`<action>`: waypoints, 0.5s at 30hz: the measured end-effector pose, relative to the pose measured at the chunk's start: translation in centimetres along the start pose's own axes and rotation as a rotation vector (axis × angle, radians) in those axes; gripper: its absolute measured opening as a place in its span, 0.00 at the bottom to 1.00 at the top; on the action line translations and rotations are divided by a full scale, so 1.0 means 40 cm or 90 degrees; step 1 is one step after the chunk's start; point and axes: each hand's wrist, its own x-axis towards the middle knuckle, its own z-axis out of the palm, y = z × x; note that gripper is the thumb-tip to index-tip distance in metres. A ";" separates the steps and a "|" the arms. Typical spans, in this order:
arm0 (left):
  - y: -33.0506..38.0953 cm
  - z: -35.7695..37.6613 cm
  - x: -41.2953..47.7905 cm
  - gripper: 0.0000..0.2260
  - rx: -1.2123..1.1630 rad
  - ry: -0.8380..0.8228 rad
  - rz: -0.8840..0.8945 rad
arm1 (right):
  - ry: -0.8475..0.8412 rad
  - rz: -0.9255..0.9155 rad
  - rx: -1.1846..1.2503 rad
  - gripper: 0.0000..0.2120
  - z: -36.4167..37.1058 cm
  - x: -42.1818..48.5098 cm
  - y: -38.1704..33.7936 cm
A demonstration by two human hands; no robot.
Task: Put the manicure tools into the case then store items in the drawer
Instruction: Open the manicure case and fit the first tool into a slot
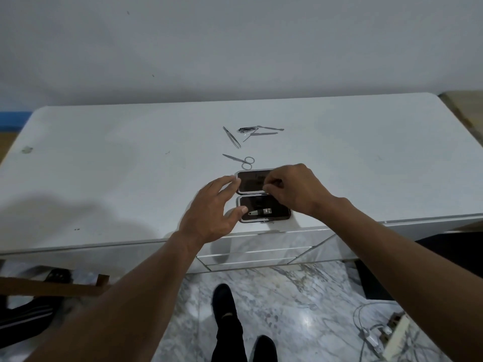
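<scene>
Case [262, 197] lies open flat at frame centre on the bench [104, 165], one clipper [260, 211] already seated. Left hand [211, 212], fingers spread, steadies its left edge. Right hand [292, 189] pinches together over upper half, probably seating something; contents indiscernible. Scissors [241, 159] and tweezers [231, 137] wait above.

The white surface [104, 165] carries an open dark case [257, 195] near its front edge, a nail clipper [261, 211] in the near half. Just beyond the case lie small scissors [241, 160]; farther back, tweezers [231, 137] and a loose cluster of thin metal tools [258, 131].
</scene>
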 end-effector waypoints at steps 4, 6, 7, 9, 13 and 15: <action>0.001 -0.004 0.001 0.27 -0.007 0.014 0.014 | 0.038 0.020 -0.015 0.08 -0.006 0.101 -0.026; 0.001 -0.004 0.005 0.25 -0.001 0.024 0.029 | 0.042 0.032 -0.035 0.09 -0.005 0.159 -0.038; 0.000 -0.001 0.007 0.24 0.003 0.025 0.036 | 0.041 0.039 -0.045 0.09 -0.003 0.187 -0.043; -0.002 0.005 0.011 0.22 0.002 0.017 0.042 | 0.039 0.055 -0.074 0.09 -0.002 0.242 -0.051; -0.015 -0.004 0.021 0.22 0.035 -0.010 0.074 | 0.056 0.067 -0.131 0.12 -0.003 0.335 -0.063; -0.029 -0.014 0.027 0.23 0.080 -0.024 0.099 | 0.049 0.074 -0.166 0.13 -0.005 0.370 -0.065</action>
